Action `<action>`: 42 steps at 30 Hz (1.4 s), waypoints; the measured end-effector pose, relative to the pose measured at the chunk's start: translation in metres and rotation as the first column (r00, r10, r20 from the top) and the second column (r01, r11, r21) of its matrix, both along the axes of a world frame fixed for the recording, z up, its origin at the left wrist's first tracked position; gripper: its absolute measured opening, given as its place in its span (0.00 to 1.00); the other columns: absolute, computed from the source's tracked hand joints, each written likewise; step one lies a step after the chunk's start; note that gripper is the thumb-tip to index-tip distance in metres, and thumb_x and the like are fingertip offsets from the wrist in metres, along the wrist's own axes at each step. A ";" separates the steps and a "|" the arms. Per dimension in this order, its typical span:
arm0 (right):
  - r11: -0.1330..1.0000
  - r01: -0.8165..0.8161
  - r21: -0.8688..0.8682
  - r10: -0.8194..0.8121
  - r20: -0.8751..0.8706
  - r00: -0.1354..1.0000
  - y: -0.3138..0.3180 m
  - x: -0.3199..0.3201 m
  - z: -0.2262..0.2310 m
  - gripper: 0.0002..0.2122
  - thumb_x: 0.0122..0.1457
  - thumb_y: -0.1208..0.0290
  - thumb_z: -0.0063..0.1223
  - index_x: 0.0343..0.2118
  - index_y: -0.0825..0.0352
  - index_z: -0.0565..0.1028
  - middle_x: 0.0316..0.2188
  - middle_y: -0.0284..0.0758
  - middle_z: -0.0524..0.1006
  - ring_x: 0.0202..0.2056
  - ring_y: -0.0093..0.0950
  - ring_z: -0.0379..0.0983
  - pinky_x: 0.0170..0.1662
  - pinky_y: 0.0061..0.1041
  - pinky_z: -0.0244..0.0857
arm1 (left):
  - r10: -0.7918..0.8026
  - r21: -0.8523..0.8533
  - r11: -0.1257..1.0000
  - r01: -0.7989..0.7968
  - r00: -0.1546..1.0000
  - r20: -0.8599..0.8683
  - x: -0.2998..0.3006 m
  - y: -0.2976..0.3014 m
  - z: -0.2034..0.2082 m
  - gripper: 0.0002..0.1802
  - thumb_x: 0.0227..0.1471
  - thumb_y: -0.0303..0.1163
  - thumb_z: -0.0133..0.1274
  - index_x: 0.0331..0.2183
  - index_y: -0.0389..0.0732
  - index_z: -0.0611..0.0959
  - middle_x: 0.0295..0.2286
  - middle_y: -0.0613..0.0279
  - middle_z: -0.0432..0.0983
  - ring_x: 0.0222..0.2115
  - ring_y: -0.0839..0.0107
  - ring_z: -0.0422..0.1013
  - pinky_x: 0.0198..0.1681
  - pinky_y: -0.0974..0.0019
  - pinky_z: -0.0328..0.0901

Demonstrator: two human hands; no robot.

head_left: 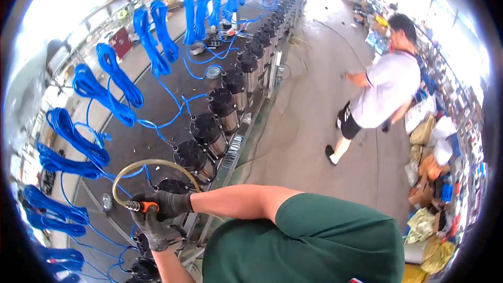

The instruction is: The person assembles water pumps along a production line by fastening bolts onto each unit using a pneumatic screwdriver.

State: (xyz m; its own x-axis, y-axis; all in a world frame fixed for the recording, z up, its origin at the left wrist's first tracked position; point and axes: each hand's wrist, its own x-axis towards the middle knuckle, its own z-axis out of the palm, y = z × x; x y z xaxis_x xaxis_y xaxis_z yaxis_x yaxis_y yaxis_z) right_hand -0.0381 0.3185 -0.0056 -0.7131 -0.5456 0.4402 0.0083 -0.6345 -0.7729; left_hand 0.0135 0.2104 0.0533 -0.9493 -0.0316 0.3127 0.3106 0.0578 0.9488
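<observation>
Both my hands wear dark grey gloves and meet at the lower left, above the row of pumps. My left hand [151, 232] is closed around an orange hose fitting [149, 206], its thumb against the orange part. From the right, my right hand [171, 204] closes on the same fitting, its fingers partly hidden. A metal spring-like collar joins the fitting to a yellowish clear hose [140, 163], which arches up and back down behind my right wrist. Just beyond stands a steel pump with a black top [189, 153]. Another black pump top [172, 185] sits partly under the hose.
Pumps run along the dark bench [136, 144] into the distance, joined to hanging bundles of blue cable [86, 136]. A metal rail [233, 149] edges the bench. A co-worker [387, 86] walks in the aisle [309, 141]; bags and boxes [427, 178] line the right side.
</observation>
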 end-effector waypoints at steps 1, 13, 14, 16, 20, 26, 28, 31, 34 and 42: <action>0.998 -0.062 -0.022 0.064 0.092 0.994 0.001 -0.001 0.000 0.33 0.55 0.78 0.64 0.64 0.63 0.64 0.55 0.34 0.73 0.55 0.25 0.70 0.63 0.28 0.63 | -0.012 0.063 0.998 0.011 1.000 0.016 -0.001 0.001 0.001 0.27 0.47 0.28 0.57 0.51 0.38 0.76 0.41 0.65 0.73 0.41 0.71 0.70 0.46 0.67 0.67; 0.955 0.254 0.154 -0.201 -0.294 0.934 0.020 0.002 0.021 0.32 0.55 0.74 0.65 0.63 0.60 0.65 0.57 0.35 0.72 0.57 0.32 0.70 0.62 0.35 0.64 | -0.019 -0.147 0.989 0.020 1.000 0.006 -0.010 -0.002 0.011 0.26 0.50 0.24 0.60 0.53 0.38 0.76 0.41 0.64 0.75 0.39 0.71 0.71 0.45 0.66 0.68; 0.984 0.160 0.076 -0.143 -0.192 0.971 0.011 -0.005 0.006 0.29 0.57 0.74 0.64 0.62 0.60 0.67 0.58 0.34 0.72 0.57 0.32 0.70 0.62 0.35 0.64 | 0.022 -0.170 0.985 -0.028 0.999 -0.039 -0.016 0.000 0.002 0.25 0.50 0.24 0.60 0.51 0.38 0.77 0.40 0.64 0.75 0.39 0.71 0.71 0.45 0.66 0.69; 0.929 -0.236 -0.284 0.310 0.253 0.917 -0.016 -0.026 -0.033 0.24 0.61 0.70 0.61 0.60 0.59 0.70 0.57 0.33 0.73 0.56 0.30 0.70 0.62 0.34 0.64 | 0.067 -0.192 0.978 -0.082 0.994 -0.084 -0.017 0.008 0.001 0.23 0.49 0.23 0.61 0.50 0.37 0.78 0.40 0.64 0.76 0.39 0.71 0.71 0.44 0.66 0.69; 0.986 -0.134 -0.101 0.137 0.021 0.990 -0.008 -0.025 -0.039 0.20 0.63 0.67 0.58 0.58 0.60 0.71 0.54 0.35 0.75 0.53 0.27 0.71 0.60 0.32 0.66 | 0.181 -0.214 0.956 -0.199 0.978 -0.101 -0.016 0.020 -0.004 0.18 0.50 0.23 0.62 0.44 0.37 0.78 0.38 0.65 0.77 0.38 0.71 0.72 0.45 0.66 0.69; 0.860 0.381 0.340 -0.214 -0.436 0.874 0.024 0.010 0.027 0.26 0.52 0.78 0.64 0.56 0.63 0.72 0.48 0.37 0.77 0.48 0.29 0.74 0.56 0.31 0.68 | 0.221 0.134 0.970 -0.204 0.968 -0.122 0.011 0.013 -0.024 0.22 0.63 0.44 0.53 0.51 0.37 0.76 0.44 0.61 0.75 0.44 0.68 0.71 0.51 0.63 0.65; 0.890 0.266 0.371 -0.130 -0.351 0.927 0.017 0.000 0.010 0.23 0.50 0.77 0.64 0.52 0.63 0.75 0.44 0.38 0.79 0.46 0.29 0.75 0.54 0.32 0.69 | 0.331 0.135 0.939 -0.316 0.937 -0.110 0.013 -0.002 -0.046 0.28 0.67 0.51 0.43 0.54 0.37 0.74 0.48 0.58 0.74 0.47 0.67 0.69 0.54 0.60 0.63; 0.768 0.378 0.517 -0.163 -0.413 0.896 0.015 -0.001 0.009 0.19 0.46 0.79 0.63 0.45 0.66 0.77 0.35 0.39 0.81 0.40 0.31 0.78 0.45 0.33 0.71 | 0.322 0.173 0.937 -0.304 0.942 -0.091 0.008 -0.032 -0.114 0.23 0.68 0.43 0.42 0.57 0.38 0.74 0.50 0.59 0.74 0.50 0.65 0.69 0.58 0.59 0.62; 0.783 0.391 0.484 -0.191 -0.411 0.891 0.023 -0.001 0.007 0.20 0.46 0.79 0.62 0.45 0.66 0.77 0.33 0.39 0.82 0.37 0.32 0.78 0.43 0.34 0.71 | 0.161 0.451 0.862 -0.233 0.968 0.194 0.007 -0.027 -0.139 0.22 0.67 0.37 0.43 0.58 0.40 0.73 0.54 0.60 0.72 0.54 0.63 0.69 0.61 0.57 0.60; 0.764 0.318 0.561 -0.130 -0.349 0.928 0.025 -0.005 0.011 0.19 0.45 0.78 0.64 0.44 0.64 0.77 0.31 0.35 0.80 0.33 0.28 0.74 0.39 0.33 0.69 | -0.434 0.786 0.615 -0.063 0.805 0.404 -0.009 -0.026 -0.201 0.26 0.64 0.50 0.46 0.57 0.47 0.69 0.52 0.60 0.70 0.55 0.64 0.67 0.62 0.52 0.62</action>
State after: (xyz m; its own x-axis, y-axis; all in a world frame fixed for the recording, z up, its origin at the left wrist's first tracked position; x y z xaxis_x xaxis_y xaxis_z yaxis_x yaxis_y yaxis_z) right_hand -0.0432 0.3438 0.0050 -0.7498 -0.6026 0.2732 -0.3443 0.0027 -0.9389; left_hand 0.0043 0.1846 -0.1479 -0.9469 0.1863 -0.2621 -0.3126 -0.7241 0.6147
